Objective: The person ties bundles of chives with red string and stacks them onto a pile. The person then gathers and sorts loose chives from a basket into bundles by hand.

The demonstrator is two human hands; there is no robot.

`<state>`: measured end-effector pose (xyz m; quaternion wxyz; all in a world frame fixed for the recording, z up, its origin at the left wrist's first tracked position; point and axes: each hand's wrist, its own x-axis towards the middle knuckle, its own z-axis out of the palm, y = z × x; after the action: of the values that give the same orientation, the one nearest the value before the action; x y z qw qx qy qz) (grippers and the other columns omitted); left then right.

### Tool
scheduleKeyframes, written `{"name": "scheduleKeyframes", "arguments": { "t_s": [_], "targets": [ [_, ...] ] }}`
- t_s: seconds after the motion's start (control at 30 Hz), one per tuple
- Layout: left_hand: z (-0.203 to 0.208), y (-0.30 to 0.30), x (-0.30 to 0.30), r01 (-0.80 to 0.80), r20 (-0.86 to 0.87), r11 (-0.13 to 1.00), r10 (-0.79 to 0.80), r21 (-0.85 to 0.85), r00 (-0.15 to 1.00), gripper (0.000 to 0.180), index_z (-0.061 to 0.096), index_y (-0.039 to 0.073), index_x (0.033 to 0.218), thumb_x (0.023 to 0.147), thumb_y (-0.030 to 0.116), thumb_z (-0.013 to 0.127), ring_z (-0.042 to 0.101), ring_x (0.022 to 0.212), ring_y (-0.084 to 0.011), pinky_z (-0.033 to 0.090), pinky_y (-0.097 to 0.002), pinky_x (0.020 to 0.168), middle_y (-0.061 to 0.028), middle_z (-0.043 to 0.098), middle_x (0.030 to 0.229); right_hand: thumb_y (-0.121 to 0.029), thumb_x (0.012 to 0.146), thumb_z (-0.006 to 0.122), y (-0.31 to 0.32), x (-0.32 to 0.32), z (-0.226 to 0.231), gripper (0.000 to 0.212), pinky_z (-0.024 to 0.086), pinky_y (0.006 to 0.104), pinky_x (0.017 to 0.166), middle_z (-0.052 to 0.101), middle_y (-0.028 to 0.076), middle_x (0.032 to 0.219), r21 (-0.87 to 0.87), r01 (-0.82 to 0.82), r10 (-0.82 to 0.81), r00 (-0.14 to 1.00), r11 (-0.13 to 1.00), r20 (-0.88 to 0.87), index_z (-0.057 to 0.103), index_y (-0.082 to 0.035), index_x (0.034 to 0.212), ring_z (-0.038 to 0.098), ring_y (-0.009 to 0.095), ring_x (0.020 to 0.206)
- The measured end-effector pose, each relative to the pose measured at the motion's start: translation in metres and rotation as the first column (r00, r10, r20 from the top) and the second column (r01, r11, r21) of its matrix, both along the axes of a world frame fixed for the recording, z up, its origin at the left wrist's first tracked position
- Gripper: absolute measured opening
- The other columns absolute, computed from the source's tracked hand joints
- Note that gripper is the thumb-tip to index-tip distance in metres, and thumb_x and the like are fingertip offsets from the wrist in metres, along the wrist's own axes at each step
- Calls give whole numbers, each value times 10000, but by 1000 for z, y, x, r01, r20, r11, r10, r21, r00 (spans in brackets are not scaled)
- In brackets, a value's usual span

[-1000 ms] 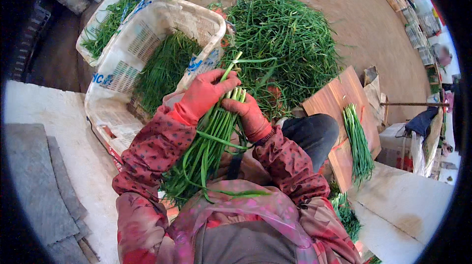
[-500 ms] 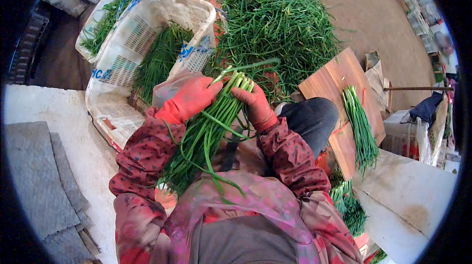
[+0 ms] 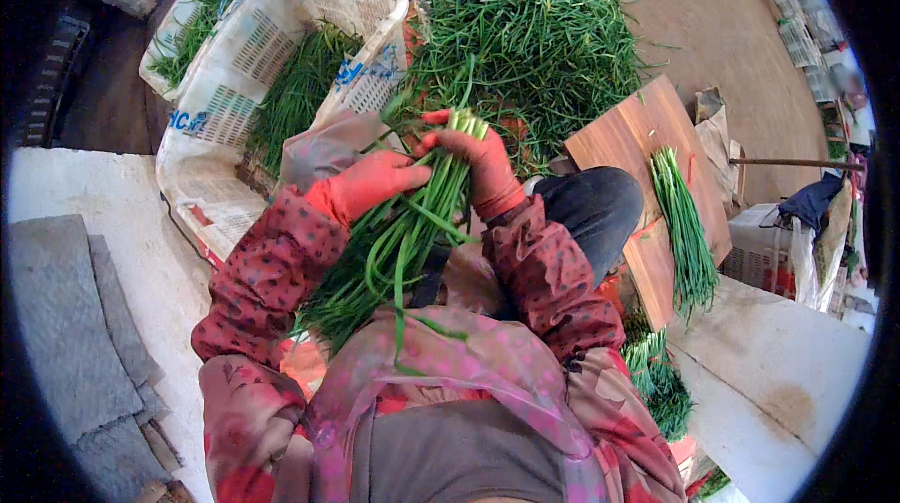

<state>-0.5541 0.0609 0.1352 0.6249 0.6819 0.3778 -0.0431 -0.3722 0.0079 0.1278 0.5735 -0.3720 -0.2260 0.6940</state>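
A bunch of green garlic chives [image 3: 433, 198] is held upright in front of my chest, pale cut ends at the top and leaves trailing down over my lap. My right hand [image 3: 486, 165], in a red rubber glove, is wrapped round the stems just below the cut ends. On the bunch's left side, a little lower, my gloved left hand [image 3: 373, 186] closes its fingers on the stems. A few long leaves bend loosely out of the bunch and hang over my apron [image 3: 450, 344]. Some loose blades stick up behind my hands.
A big heap of loose chives [image 3: 534, 30] lies ahead on the floor. White plastic crates [image 3: 220, 81] with chives stand at the left. On a wooden board [image 3: 614, 142] at the right rests another bunch [image 3: 680, 231]. More bunches [image 3: 661, 386] lie beside my right elbow.
My right hand has shifted left across the stems and curled round them. My left hand has slid slightly down the bunch. The cut ends now stand more upright and closer together.
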Motion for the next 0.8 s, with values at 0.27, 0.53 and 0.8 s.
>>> {"name": "scheduleKeyframes", "arguments": {
  "t_s": [0.27,0.53,0.8],
  "targets": [
    [56,-12,-42,139,-252,895,-31,425,967,407,633,-14,1014,831,345,579,644,860,-318,499,-387,779,-167,673,909,-85,794,651,77,152,86,251,510,282,708,669,69,824,456,474,-614,755,753,229,612,3,1026,639,165,747],
    [96,-19,10,-191,445,827,461,-528,768,556,575,3,1184,889,475,554,636,972,-301,498,-409,859,-163,648,1091,-112,848,628,55,52,103,284,505,304,787,643,90,1015,662,75,-545,640,746,541,589,3,1105,623,182,895],
    [-35,-16,36,762,319,-264,791,-591,522,395,563,38,1192,993,344,412,626,759,-182,534,-382,700,-66,630,886,-187,719,597,-22,-3,55,466,457,418,917,635,68,1068,453,-810,-627,141,371,766,576,-127,1181,592,251,1022]
  ]
}}
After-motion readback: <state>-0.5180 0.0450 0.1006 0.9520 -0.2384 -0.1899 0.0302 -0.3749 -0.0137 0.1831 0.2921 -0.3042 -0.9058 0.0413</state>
